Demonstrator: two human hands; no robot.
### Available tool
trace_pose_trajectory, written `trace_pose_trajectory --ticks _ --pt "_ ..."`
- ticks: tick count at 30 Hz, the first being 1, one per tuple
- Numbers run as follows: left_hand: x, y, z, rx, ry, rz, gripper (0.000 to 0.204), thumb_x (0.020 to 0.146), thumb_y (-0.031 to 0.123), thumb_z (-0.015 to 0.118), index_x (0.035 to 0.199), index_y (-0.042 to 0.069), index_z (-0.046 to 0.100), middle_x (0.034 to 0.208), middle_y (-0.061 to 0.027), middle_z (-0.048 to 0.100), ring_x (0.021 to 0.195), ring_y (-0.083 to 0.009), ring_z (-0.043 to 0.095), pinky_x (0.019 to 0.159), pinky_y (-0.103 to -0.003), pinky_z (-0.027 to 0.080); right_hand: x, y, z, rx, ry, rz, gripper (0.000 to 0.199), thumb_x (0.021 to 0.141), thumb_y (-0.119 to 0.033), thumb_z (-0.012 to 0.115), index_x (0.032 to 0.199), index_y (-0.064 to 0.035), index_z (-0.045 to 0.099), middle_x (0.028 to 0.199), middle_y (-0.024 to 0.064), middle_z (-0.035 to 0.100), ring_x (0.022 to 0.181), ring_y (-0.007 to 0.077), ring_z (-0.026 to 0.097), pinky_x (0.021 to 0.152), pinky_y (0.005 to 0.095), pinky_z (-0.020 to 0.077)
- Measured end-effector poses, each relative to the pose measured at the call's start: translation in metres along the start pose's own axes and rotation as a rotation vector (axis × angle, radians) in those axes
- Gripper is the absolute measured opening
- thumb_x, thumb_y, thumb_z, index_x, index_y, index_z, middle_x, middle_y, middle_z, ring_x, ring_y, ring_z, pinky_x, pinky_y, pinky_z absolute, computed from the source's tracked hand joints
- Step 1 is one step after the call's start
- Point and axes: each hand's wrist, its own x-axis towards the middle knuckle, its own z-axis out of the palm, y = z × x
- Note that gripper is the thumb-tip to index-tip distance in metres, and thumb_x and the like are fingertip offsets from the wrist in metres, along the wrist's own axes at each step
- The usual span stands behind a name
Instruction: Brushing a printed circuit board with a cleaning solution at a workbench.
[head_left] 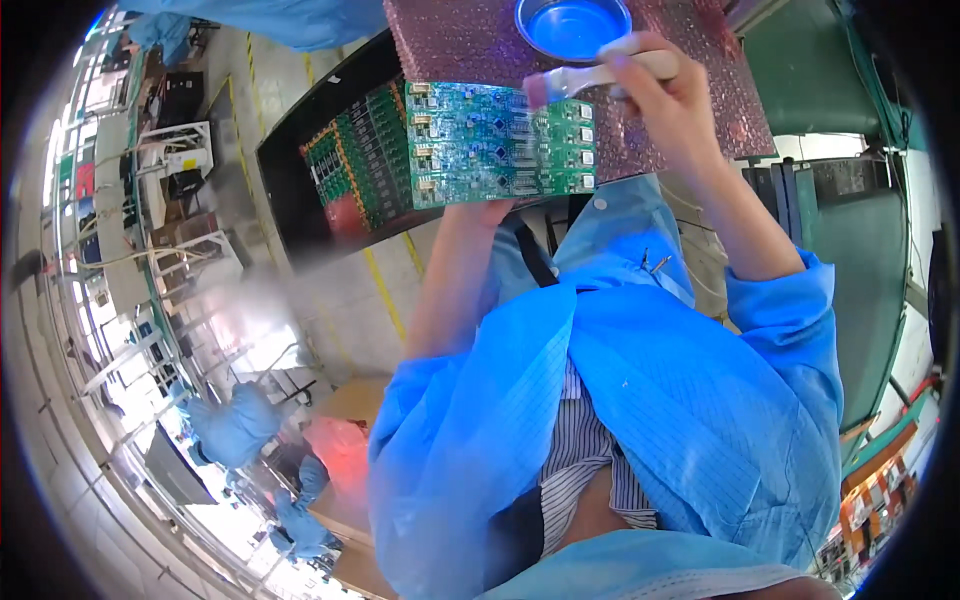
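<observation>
Nearest the camera is the person's own blue smock [640,400], open over a striped shirt, with both sleeves running up toward the worktop. Beyond it, the left hand [487,212] grips a green circuit board [500,143] from below, fingers clenched under its near edge; the palm is mostly hidden by the board. The board is a wide rectangle covered with rows of small white connectors, dark chips and silver solder points, its long axis lying left to right, its face turned up to the camera. It hangs over the near edge of a pink bubble-wrap sheet [700,100] spread on the worktop.

The right hand [660,95] is closed around a pale-handled brush [590,78], whose long axis also runs left to right, with the bristle end pointing left and touching the board's far right edge. Just beyond the brush sits a round blue dish [572,25] on the bubble wrap. Left of the held board, a stack of similar green boards [355,160] lies in a black tray [290,200].
</observation>
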Motion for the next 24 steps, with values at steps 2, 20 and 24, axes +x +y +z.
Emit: trace_pose_trajectory --ticks 2,20,24 --pt "0.0 0.0 -0.009 -0.024 0.112 0.025 0.049 0.081 0.042 0.044 0.111 0.003 0.046 0.105 -0.0138 0.053 0.087 -0.0269 0.057 0.065 -0.043 0.051 -0.004 -0.014 0.01 0.106 -0.033 0.006 0.015 0.082 -0.015 0.053 0.089 -0.0034 0.059 0.067 -0.0013 0.055 0.054 0.0025 0.047 0.047 0.0147 0.037" --pt "0.013 0.087 0.042 0.054 0.071 0.346 0.027 0.083 0.031 0.045 0.096 0.007 0.051 0.096 -0.0065 0.055 0.088 -0.0202 0.053 0.076 -0.037 0.046 0.023 -0.025 0.049 0.331 -0.027 0.048 0.018 0.083 -0.016 0.052 0.09 -0.0004 0.058 0.071 -0.0002 0.056 0.057 0.003 0.049 0.048 0.0157 0.0383" --pt "0.03 0.104 0.043 0.048 -0.037 0.349 0.024 0.083 0.027 0.046 0.096 0.008 0.051 0.097 -0.0059 0.056 0.087 -0.0199 0.054 0.075 -0.036 0.047 0.033 -0.016 0.052 0.298 -0.119 -0.051 0.018 0.083 -0.016 0.052 0.087 -0.0003 0.058 0.072 0.0002 0.056 0.058 0.0033 0.049 0.049 0.0157 0.0382"
